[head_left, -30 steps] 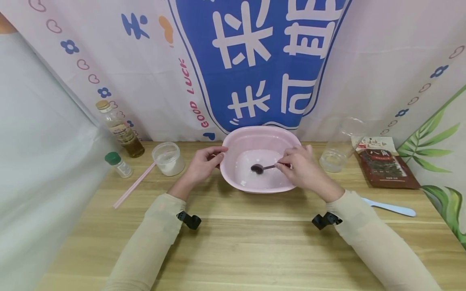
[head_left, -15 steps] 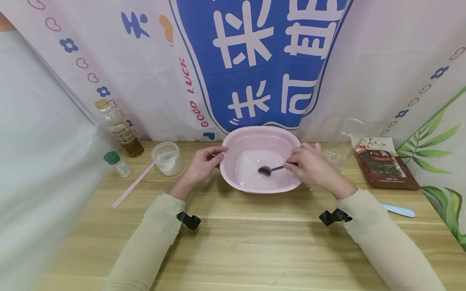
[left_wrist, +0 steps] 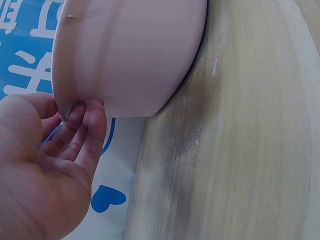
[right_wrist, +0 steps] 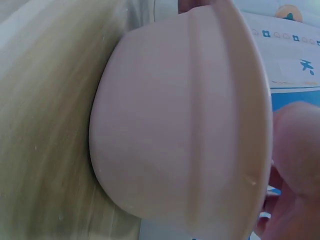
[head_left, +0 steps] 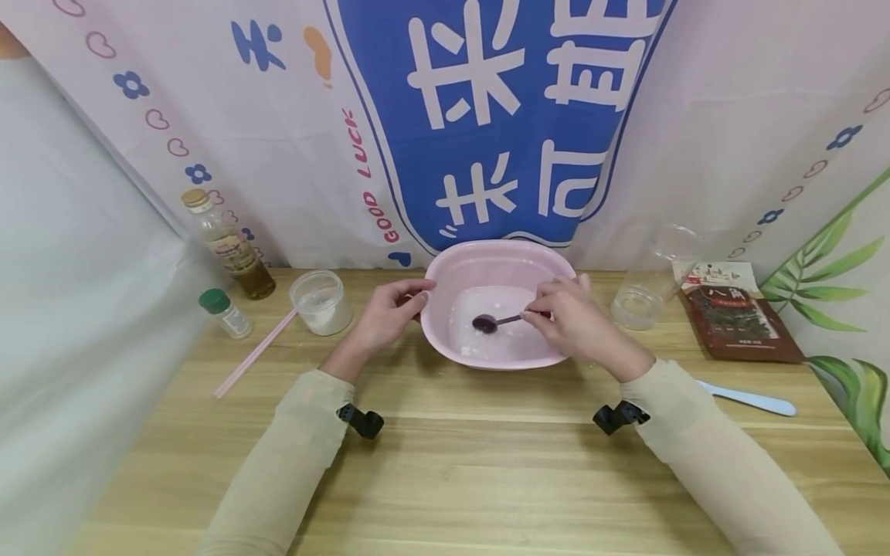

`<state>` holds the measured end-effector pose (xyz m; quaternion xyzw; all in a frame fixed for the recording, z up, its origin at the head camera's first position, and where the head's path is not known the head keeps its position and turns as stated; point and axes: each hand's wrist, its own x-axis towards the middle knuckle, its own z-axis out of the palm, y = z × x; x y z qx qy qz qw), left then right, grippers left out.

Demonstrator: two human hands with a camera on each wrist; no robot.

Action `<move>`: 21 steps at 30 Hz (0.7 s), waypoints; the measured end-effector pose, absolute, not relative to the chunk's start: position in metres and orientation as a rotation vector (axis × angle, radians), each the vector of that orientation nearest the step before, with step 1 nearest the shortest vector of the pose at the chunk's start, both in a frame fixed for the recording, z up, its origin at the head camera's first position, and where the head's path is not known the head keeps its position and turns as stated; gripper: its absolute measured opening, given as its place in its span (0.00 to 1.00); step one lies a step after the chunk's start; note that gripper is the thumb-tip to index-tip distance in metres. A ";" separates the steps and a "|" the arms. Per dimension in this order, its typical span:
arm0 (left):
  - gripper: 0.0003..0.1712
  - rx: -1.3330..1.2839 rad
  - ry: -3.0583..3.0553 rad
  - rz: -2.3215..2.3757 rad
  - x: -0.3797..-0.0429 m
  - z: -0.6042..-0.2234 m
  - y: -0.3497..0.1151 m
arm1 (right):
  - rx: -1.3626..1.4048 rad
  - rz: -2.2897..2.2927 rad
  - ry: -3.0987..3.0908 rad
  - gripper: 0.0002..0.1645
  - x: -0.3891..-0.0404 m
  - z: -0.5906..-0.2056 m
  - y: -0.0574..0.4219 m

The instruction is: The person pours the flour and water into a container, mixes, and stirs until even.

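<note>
A pink plastic basin (head_left: 445, 340) stands on the wooden table, with whitish liquid covering its bottom. At its left end my left hand (head_left: 387, 313) grips the rim; in the left wrist view, the fingers (left_wrist: 92, 135) of that hand press the outer wall from below. My right hand (head_left: 572, 318) reaches over the right rim and pinches the handle of a small dark spoon (head_left: 485, 323). The spoon's bowl is down in the liquid. In the right wrist view the basin's wall (right_wrist: 150, 120) hides the spoon, and only part of the right hand (right_wrist: 297, 165) shows.
To the left are an oil bottle (head_left: 236, 255), a green-capped shaker (head_left: 225, 314), pink chopsticks (head_left: 256, 354) and a tub of white powder (head_left: 322, 305). On the right stand a clear container (head_left: 636, 305), a brown spice packet (head_left: 740, 320) and a light-blue utensil (head_left: 751, 398). A printed curtain hangs behind.
My right hand has swung the spoon rightward in the liquid and then back left, slightly past where it began. The left hand stays on the basin's rim.
</note>
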<state>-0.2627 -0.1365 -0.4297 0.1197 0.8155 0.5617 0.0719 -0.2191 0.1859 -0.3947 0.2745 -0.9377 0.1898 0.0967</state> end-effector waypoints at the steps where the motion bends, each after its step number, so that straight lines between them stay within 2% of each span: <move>1: 0.21 0.356 2.449 1.690 -0.263 -0.430 -0.136 | 0.779 0.530 -2.774 0.07 -0.220 -0.395 0.186; 7: 0.20 0.346 2.446 1.697 -0.262 -0.429 -0.137 | 0.652 0.435 -2.802 0.07 -0.221 -0.391 0.199; 14: 0.21 0.354 2.465 1.678 -0.262 -0.428 -0.137 | 0.815 0.523 -2.839 0.05 -0.213 -0.386 0.210; 21: 0.21 0.354 2.462 1.680 -0.263 -0.430 -0.136 | 0.905 0.585 -2.820 0.07 -0.211 -0.389 0.197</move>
